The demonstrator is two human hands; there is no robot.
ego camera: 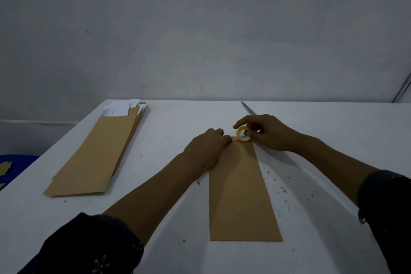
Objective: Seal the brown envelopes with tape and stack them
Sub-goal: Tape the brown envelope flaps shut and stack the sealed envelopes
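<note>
Here, left hand (208, 148) curled, pressing the envelope (241, 193) top, right hand (268, 132) pinching the tape roll (243, 134) there

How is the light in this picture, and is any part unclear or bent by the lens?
Head view: dim, bluish light, no glare; the hands look dark. Soft shadows lie beside the envelope and under the forearms. The wide lens stretches the stack of envelopes and the table edge outward. The tape roll in the right hand is slightly blurred; the left hand hides the flap corner.
</note>
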